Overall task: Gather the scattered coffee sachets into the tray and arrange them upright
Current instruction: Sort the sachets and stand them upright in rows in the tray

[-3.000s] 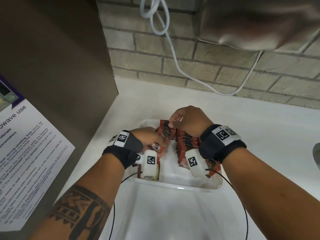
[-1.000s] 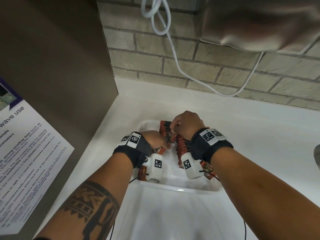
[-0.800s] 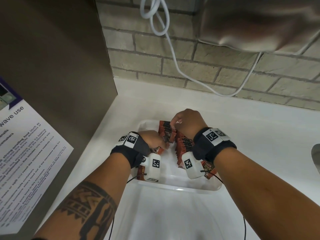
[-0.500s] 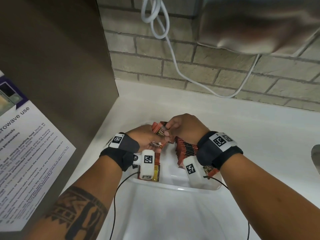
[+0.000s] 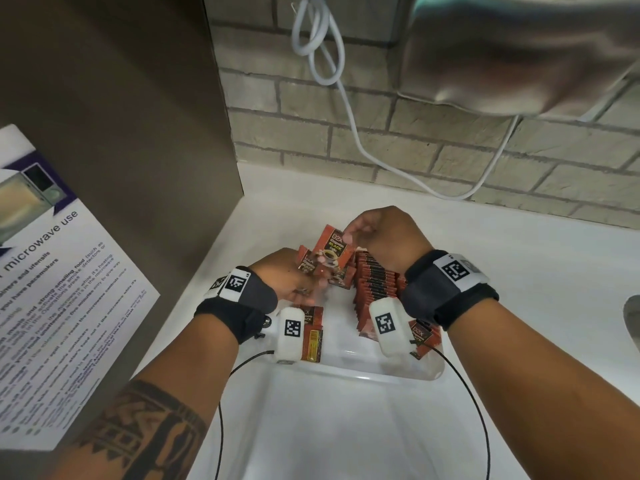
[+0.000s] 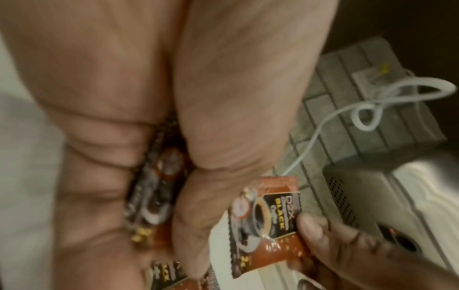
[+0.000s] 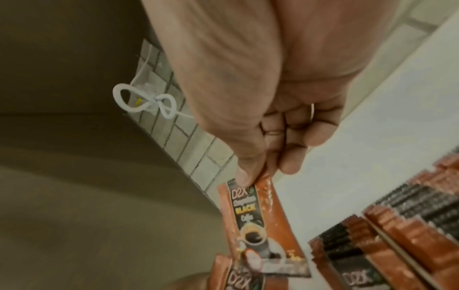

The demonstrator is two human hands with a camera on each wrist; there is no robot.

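A clear plastic tray (image 5: pixel 398 370) sits on the white counter. A row of red-brown coffee sachets (image 5: pixel 375 282) stands upright along its right side, also seen as the sachet row (image 7: pixel 397 235). My right hand (image 5: pixel 384 237) pinches one sachet (image 5: pixel 334 249) by its top corner, lifted above the tray; the wrist view shows this sachet (image 7: pixel 261 225) between thumb and forefinger. My left hand (image 5: pixel 287 278) grips a small bunch of sachets (image 6: pixel 159 188) in its palm at the tray's left. One sachet (image 5: pixel 313 336) lies flat near the tray's front left.
A brown cabinet side (image 5: pixel 121 150) with a microwave notice (image 5: pixel 52 289) stands at the left. Behind is a brick wall (image 5: pixel 381 140) with a white cable (image 5: pixel 346 98). A metal appliance (image 5: pixel 519 53) hangs at upper right. White counter (image 5: pixel 536 271) extends rightward.
Both hands rose from low in the tray. My right hand has drawn one sachet up out of the bunch in my left hand.
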